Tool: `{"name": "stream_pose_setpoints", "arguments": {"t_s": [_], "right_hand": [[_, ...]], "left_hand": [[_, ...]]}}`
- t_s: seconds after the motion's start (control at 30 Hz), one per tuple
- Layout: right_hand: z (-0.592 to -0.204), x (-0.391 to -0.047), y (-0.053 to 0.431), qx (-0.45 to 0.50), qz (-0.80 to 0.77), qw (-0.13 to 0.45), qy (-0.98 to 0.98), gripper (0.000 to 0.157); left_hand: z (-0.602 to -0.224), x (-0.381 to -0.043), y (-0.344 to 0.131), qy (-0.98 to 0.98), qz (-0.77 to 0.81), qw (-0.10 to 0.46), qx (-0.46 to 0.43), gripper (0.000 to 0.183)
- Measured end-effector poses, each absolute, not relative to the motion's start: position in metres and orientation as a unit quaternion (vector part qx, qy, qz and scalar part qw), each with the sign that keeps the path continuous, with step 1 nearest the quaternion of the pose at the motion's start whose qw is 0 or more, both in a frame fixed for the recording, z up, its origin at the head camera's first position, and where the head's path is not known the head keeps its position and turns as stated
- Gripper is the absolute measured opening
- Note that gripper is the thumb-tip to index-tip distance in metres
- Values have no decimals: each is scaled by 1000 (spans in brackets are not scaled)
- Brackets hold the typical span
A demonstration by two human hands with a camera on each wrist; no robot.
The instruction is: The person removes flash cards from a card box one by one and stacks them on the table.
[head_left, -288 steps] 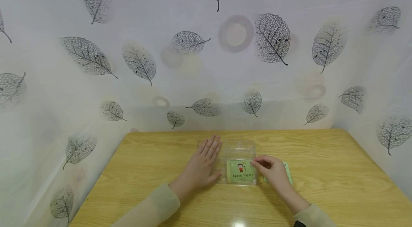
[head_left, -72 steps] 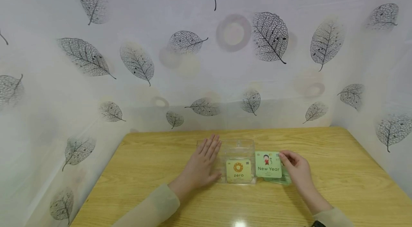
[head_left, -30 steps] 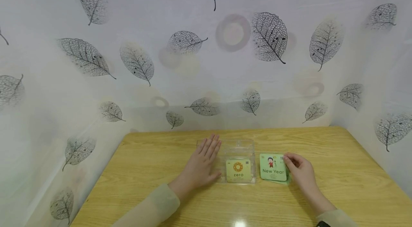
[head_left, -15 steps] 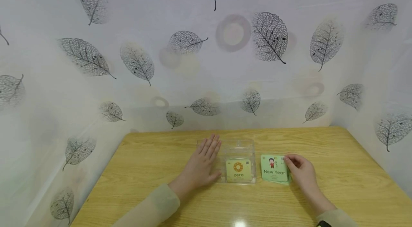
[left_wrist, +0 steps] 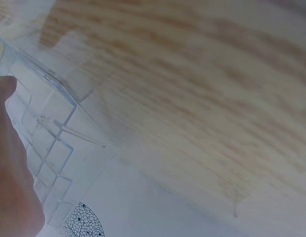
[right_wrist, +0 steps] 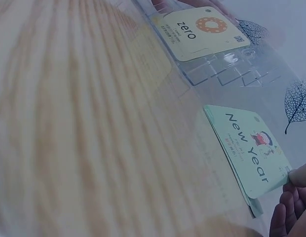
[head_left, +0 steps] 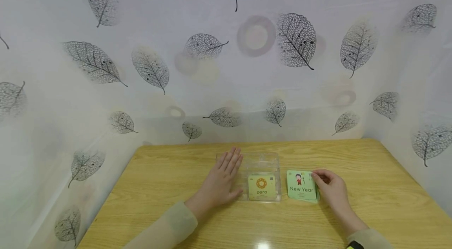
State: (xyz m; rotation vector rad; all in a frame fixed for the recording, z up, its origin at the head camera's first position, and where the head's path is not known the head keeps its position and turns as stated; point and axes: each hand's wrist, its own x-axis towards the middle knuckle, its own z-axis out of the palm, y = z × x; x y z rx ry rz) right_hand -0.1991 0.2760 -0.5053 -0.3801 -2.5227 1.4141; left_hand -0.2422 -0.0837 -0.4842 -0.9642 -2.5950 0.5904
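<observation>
A clear plastic box (head_left: 262, 159) lies on the table, with a yellow "zero" flash card (head_left: 261, 187) in its front compartment. My left hand (head_left: 220, 182) rests flat over the box's left part, fingers straight. Right of the box, a green "New Year" flash card (head_left: 301, 184) lies on top of other green cards. My right hand (head_left: 332, 190) pinches its upper right corner between thumb and forefinger. In the right wrist view, green card edges show under the New Year card (right_wrist: 249, 150). The left wrist view shows the box's stepped clear wall (left_wrist: 54, 148) beside the left hand (left_wrist: 15, 177).
The wooden table (head_left: 169, 170) spreads on both sides of the box and toward the front. A white cloth backdrop (head_left: 169, 17) printed with leaves stands behind and at both sides. A dark watch (head_left: 354, 245) sits at the right wrist.
The New Year card has moved from the box's front compartment rightward onto the green cards, uncovering the zero card. Lately it has shifted slightly right. The left hand has stayed in place.
</observation>
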Motion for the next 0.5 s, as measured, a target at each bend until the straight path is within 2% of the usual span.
{"name": "stream_pose_setpoints", "arguments": {"t_s": [0.5], "right_hand": [[-506, -201, 276, -141, 471, 104, -865, 28]], "left_hand": [[-482, -241, -83, -907, 208, 149, -333, 101]]}}
